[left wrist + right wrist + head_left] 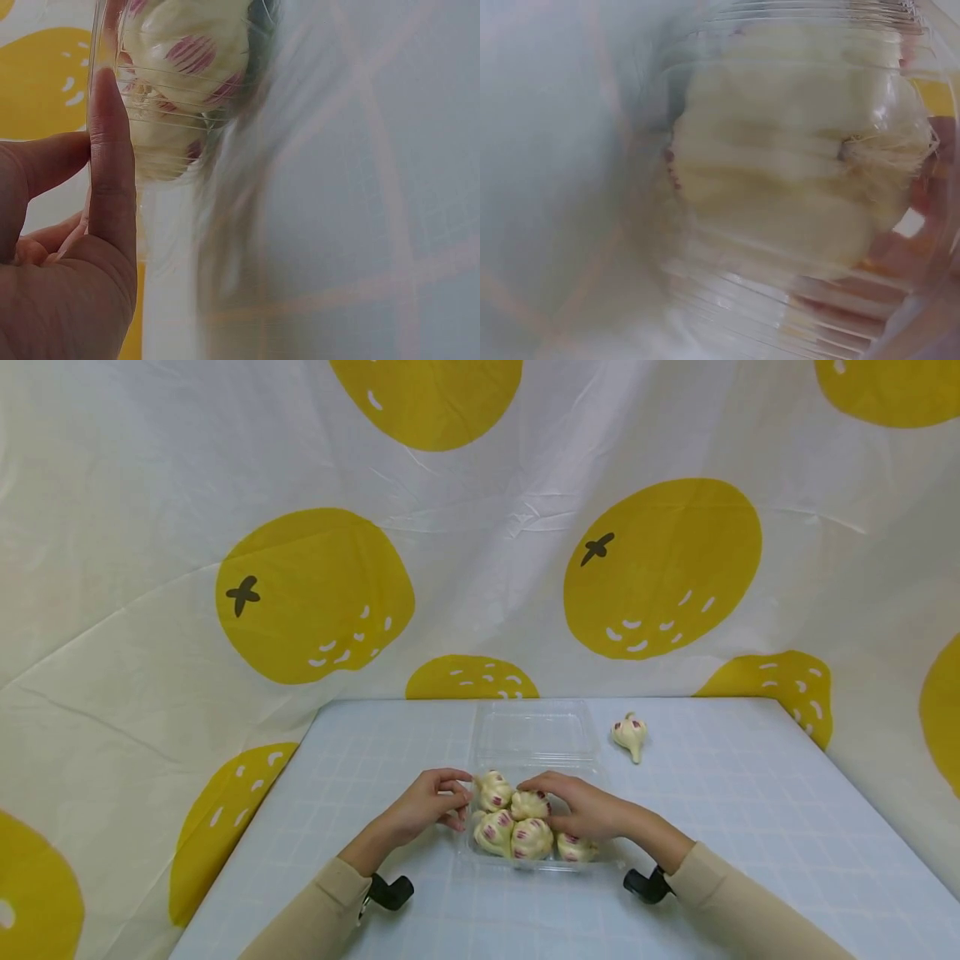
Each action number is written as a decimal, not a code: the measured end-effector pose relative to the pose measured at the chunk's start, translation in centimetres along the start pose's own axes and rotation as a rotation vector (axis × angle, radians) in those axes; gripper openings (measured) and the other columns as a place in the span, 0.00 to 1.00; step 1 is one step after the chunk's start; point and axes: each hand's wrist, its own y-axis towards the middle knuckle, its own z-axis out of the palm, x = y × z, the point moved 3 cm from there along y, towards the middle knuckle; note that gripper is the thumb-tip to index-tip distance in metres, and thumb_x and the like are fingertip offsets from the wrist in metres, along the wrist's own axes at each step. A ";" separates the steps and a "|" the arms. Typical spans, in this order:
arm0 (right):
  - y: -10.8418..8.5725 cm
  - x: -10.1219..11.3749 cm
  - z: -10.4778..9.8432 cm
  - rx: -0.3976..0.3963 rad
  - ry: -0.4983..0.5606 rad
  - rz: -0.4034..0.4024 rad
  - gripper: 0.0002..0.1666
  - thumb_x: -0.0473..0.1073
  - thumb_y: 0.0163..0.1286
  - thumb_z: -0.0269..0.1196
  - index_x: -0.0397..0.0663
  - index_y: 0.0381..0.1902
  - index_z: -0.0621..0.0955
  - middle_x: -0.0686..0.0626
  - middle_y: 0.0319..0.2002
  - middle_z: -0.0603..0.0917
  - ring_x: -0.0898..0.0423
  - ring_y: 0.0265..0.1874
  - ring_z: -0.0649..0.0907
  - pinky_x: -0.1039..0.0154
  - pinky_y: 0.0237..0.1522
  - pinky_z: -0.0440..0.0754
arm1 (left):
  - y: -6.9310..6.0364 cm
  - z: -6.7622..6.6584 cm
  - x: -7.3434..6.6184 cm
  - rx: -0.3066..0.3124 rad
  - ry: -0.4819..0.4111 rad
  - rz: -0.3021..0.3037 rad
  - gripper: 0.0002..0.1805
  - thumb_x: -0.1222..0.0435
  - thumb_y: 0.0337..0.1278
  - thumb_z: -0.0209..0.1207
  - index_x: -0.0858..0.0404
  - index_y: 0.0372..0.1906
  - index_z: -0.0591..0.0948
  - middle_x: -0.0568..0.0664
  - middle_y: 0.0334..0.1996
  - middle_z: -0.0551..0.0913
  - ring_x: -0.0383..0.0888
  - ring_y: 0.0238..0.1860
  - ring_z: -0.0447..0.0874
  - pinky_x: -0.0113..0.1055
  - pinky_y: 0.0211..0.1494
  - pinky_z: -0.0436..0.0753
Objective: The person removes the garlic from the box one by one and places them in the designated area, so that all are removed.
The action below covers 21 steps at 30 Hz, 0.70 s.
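While the right hand (583,805) curls round a garlic bulb (529,805), the half-closed left hand (429,802) pinches the clear container (536,866).

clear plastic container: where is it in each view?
Head: clear plastic container below centre, open lid behind.
Left wrist: upper left, ridged wall showing.
Right wrist: close up, blurred, filling centre and right.
Shared landmark: pale garlic inside it.

A: Legible text, labels, brands or numerals?
B: None readable, in any of the three views.
A: Dark crosses (242,596) on the printed fruit (322,627), backdrop (487,593) beyond the bench's (750,827) far edge?
B: Drawn stem-like marks; not read as characters.
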 end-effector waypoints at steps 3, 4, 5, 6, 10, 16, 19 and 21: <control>0.0 0.0 -0.2 -0.006 -0.013 0.012 0.28 0.35 0.72 0.65 0.44 0.69 0.75 0.48 0.62 0.79 0.49 0.62 0.77 0.44 0.63 0.77 | 0.0 0.0 -0.1 -0.001 0.003 0.000 0.25 0.67 0.73 0.60 0.74 0.68 0.71 0.54 0.32 0.82 0.45 0.30 0.83 0.37 0.34 0.89; 0.0 -0.1 -0.3 -0.010 -0.024 0.009 0.27 0.36 0.72 0.65 0.45 0.68 0.76 0.48 0.61 0.80 0.49 0.62 0.78 0.44 0.63 0.77 | 0.0 0.0 -0.1 -0.001 0.004 0.000 0.25 0.67 0.73 0.60 0.74 0.68 0.71 0.54 0.32 0.82 0.45 0.29 0.83 0.37 0.34 0.89; 0.0 -0.1 -0.3 -0.016 -0.036 0.005 0.27 0.36 0.71 0.65 0.45 0.67 0.77 0.48 0.61 0.80 0.49 0.62 0.78 0.45 0.63 0.77 | 0.0 0.0 -0.1 -0.001 0.004 -0.001 0.26 0.66 0.73 0.60 0.74 0.68 0.71 0.53 0.32 0.82 0.45 0.29 0.83 0.37 0.34 0.89; 0.1 -0.2 -0.4 -0.021 -0.053 0.001 0.26 0.36 0.71 0.66 0.46 0.66 0.77 0.49 0.60 0.80 0.49 0.61 0.78 0.45 0.62 0.78 | 0.0 0.0 -0.1 0.000 0.004 -0.002 0.26 0.66 0.73 0.61 0.74 0.68 0.71 0.53 0.32 0.82 0.45 0.30 0.83 0.37 0.34 0.89; 0.1 -0.4 -0.4 -0.038 -0.090 -0.004 0.24 0.37 0.69 0.68 0.46 0.62 0.79 0.49 0.59 0.81 0.49 0.60 0.79 0.47 0.62 0.79 | 0.0 0.0 -0.1 0.002 0.001 -0.003 0.26 0.66 0.72 0.61 0.74 0.68 0.70 0.53 0.33 0.82 0.45 0.30 0.83 0.37 0.34 0.89; 0.2 -0.6 -0.3 -0.020 -0.060 0.028 0.26 0.36 0.67 0.69 0.44 0.62 0.78 0.49 0.59 0.81 0.50 0.60 0.79 0.48 0.63 0.78 | 0.1 0.0 0.0 0.003 -0.003 -0.002 0.25 0.68 0.73 0.60 0.75 0.68 0.70 0.54 0.32 0.82 0.45 0.29 0.83 0.36 0.34 0.89; 0.3 -0.5 -0.3 -0.001 -0.060 0.046 0.27 0.37 0.68 0.70 0.43 0.63 0.77 0.49 0.59 0.81 0.50 0.60 0.79 0.48 0.62 0.78 | 0.1 0.0 0.0 0.002 -0.002 -0.005 0.25 0.68 0.73 0.60 0.74 0.68 0.70 0.54 0.33 0.82 0.44 0.29 0.83 0.36 0.34 0.89; 0.5 -0.5 -0.3 0.011 -0.070 0.049 0.27 0.38 0.68 0.70 0.43 0.63 0.77 0.48 0.59 0.81 0.49 0.59 0.79 0.48 0.62 0.78 | 0.1 0.0 0.0 -0.001 0.000 -0.008 0.25 0.68 0.73 0.60 0.74 0.68 0.70 0.54 0.33 0.82 0.44 0.29 0.83 0.36 0.34 0.89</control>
